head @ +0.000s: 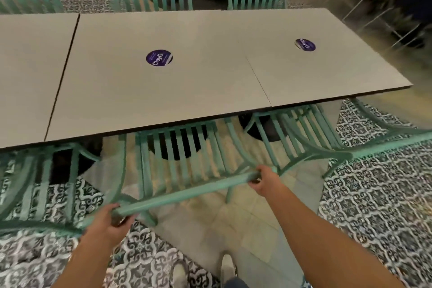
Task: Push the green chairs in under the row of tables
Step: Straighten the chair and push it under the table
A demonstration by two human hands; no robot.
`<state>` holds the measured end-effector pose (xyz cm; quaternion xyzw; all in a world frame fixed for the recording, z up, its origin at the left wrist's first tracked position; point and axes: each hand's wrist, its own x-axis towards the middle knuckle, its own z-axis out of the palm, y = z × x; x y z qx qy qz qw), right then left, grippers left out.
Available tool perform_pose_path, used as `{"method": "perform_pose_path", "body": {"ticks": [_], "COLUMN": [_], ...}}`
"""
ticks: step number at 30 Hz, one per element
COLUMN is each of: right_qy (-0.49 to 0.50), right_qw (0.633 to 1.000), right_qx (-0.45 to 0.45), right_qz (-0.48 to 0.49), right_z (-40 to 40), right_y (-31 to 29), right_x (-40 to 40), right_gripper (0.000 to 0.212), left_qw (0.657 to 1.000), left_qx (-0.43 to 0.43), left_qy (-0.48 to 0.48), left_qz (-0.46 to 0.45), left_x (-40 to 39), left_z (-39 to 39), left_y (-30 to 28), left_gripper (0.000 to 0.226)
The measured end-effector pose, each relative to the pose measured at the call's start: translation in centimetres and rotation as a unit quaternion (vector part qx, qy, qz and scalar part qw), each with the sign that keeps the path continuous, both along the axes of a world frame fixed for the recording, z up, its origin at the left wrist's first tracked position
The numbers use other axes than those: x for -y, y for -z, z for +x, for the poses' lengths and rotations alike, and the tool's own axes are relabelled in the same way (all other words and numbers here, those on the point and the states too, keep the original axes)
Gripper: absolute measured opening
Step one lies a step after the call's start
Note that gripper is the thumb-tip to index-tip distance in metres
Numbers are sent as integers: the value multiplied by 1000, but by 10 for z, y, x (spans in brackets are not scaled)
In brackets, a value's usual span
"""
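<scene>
Both hands on the middle green slatted metal chair (177, 161)

Left hand (106, 223) and right hand (265, 179) grip its top rail; its seat sits partly under the grey table row (163, 91).

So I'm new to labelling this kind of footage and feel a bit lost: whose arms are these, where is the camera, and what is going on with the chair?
There is no machine here. A person wears a wide-angle camera on the head, which looks forward and down, so the two bare arms at the bottom are their own. The left hand and the right hand each grip an end of the top rail of the green chair, which stands in front of the row of grey tables, its seat partly under the edge. More green chairs stand on either side and along the far side. On the tabletops lie only two round purple stickers. The floor is patterned tile.
</scene>
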<state>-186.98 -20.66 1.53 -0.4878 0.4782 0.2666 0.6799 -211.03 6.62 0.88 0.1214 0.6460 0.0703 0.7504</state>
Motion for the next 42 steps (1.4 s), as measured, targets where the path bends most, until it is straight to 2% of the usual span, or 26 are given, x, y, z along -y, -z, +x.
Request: {"method": "perform_pose_path", "body": {"ticks": [3,11,16,17,22,30,34,36,39,42], "right_qy": [11,-20,-23,-26,-37,-4,24,16,-1,-16], "right_qw": [1000,999,1000,1000,999,1000,999,1000,1000,1000], "right_qx": [-12,-7,5,5,3,20,26,20,16,16], "right_qz": [15,31,11,12,0,-11,-6,-9,-11,-20], "right_z": [-2,-3,-9,-11,-14,-16,-7,-6,-6,-5], "right_y": [-7,5,3,2,2,1,4,2,4,6], "right_x": [1,7,12,12,15,13,19,20,19,16], "right_gripper": [24,18,45,46,44,49,51,49,48,47], "left_qw": [1000,999,999,999,999,998,995,993,994,994], "left_qx": [16,22,12,10,14,8,-6,-14,-33,-33], "left_qy": [-18,-26,-31,-35,-45,-33,-8,-3,-14,-25], "left_qz": [-15,6,11,10,15,51,98,116,99,97], "left_x": [0,3,8,9,15,16,12,12,11,12], "left_z": [1,-5,-14,-17,-22,-26,-29,-28,-28,-27], "left_y": [0,3,2,1,-3,-3,1,2,3,-4], "left_gripper": [16,13,11,17,6,20,9,12,29,32]}}
